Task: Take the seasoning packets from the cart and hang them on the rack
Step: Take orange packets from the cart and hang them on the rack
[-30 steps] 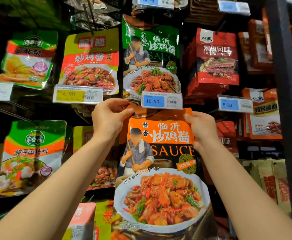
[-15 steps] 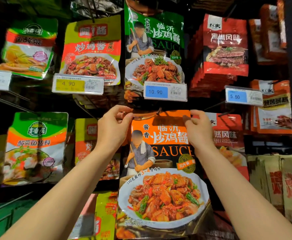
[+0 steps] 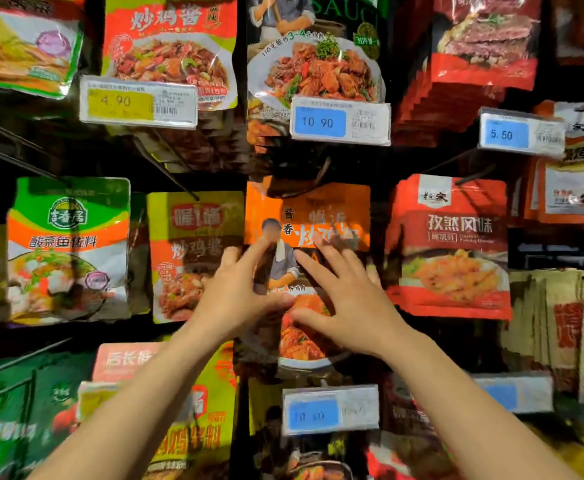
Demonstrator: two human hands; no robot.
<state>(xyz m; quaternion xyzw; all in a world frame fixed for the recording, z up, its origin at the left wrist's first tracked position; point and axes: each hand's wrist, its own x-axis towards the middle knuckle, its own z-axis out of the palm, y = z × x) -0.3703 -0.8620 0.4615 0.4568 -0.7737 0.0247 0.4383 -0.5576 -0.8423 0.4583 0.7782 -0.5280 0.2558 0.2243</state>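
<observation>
An orange-topped sauce packet (image 3: 321,209) with a chicken dish printed on it hangs on the rack's middle hook, under the blue 10.90 tag. My left hand (image 3: 238,292) and my right hand (image 3: 346,299) lie in front of its lower half with fingers spread and straight. Whether the fingertips touch the packet I cannot tell, as the hands are blurred. Neither hand holds anything. The cart is out of view.
Other packets crowd the rack: a green-topped fish-seasoning packet (image 3: 69,251) and a yellow one (image 3: 193,254) to the left, a red cumin one (image 3: 453,247) to the right, and a green sauce packet (image 3: 314,64) above. Price tags (image 3: 330,408) jut out on hook ends.
Both hands let go of the packet's top corners and dropped to its middle, fingers now spread. The packet hangs by itself. The view has moved down the rack.
</observation>
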